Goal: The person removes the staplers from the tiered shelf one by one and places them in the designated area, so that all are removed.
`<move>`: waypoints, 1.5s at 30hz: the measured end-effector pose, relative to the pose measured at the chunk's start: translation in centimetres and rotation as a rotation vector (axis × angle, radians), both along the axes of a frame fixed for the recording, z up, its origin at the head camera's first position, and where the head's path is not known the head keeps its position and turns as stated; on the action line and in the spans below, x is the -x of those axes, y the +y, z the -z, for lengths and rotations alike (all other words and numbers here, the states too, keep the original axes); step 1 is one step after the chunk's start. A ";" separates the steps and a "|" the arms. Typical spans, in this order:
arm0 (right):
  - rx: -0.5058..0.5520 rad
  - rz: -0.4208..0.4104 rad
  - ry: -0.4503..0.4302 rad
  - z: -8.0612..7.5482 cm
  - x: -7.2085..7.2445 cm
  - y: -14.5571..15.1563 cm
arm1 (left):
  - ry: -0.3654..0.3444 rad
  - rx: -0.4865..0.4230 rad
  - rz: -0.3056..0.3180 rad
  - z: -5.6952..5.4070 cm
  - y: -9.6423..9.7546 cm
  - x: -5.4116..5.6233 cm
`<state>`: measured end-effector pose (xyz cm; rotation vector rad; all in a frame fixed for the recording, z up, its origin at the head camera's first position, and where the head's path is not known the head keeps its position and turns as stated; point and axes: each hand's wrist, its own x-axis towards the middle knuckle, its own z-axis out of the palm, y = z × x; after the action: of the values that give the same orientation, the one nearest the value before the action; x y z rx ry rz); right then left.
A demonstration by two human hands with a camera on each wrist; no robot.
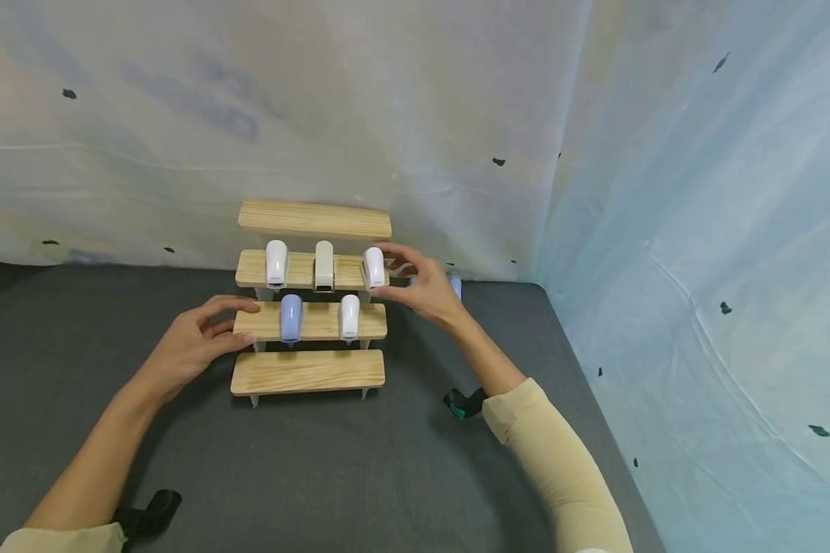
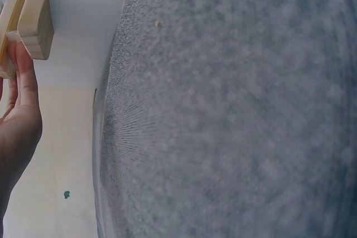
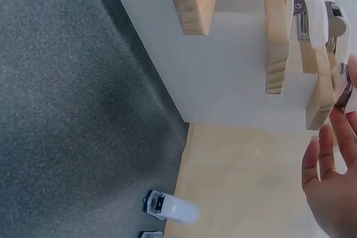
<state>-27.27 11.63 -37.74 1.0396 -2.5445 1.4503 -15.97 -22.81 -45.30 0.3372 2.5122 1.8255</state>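
A tiered wooden display shelf (image 1: pixel 307 372) stands on the dark table, its boards stepping up toward the back. My right hand (image 1: pixel 425 292) pinches a white stapler (image 1: pixel 373 267) at the right end of the second board from the top; it rests on the board. Beside it on that board are a grey-beige stapler (image 1: pixel 324 265) and another white stapler (image 1: pixel 276 263). One board lower sit a blue stapler (image 1: pixel 290 317) and a white stapler (image 1: pixel 349 316). My left hand (image 1: pixel 190 342) grips the left end of this lower board between thumb and fingers.
Behind my right hand, a blue stapler (image 1: pixel 456 286) stands on the table; the right wrist view shows a light blue stapler (image 3: pixel 177 209) with part of another. A pale curtain (image 1: pixel 422 115) hangs behind and to the right. Dark straps (image 1: pixel 465 402) hang near both forearms.
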 end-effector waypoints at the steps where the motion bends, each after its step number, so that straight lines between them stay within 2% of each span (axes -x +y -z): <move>1: 0.005 0.000 -0.003 0.0 0.0 0.1 | 0.001 -0.001 0.000 0.0 0.0 0.0; 12: 0.050 0.007 -0.085 -0.2 -0.6 2.4 | -0.006 -0.009 0.010 -0.2 0.4 0.2; 22: 0.104 -0.009 -0.163 -0.3 -1.0 4.0 | -0.026 -0.014 0.008 -0.3 0.0 0.1; 30: 0.082 0.017 -0.181 0.9 -0.9 5.3 | -0.023 -0.008 0.007 -0.3 0.0 0.0; 34: 0.124 0.017 -0.201 0.4 -1.8 5.7 | -0.024 -0.006 0.005 -0.2 -0.1 0.0; 38: 0.120 0.022 -0.193 -0.1 -2.6 6.1 | -0.021 -0.010 0.001 -0.2 0.0 0.1; 45: 0.080 0.077 -0.219 1.1 -2.6 7.1 | -0.020 -0.021 0.003 -0.3 0.1 0.0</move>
<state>-24.69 18.74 -38.86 0.8037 -2.6096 1.7152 -15.96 -22.72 -45.01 0.3218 2.4795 1.8461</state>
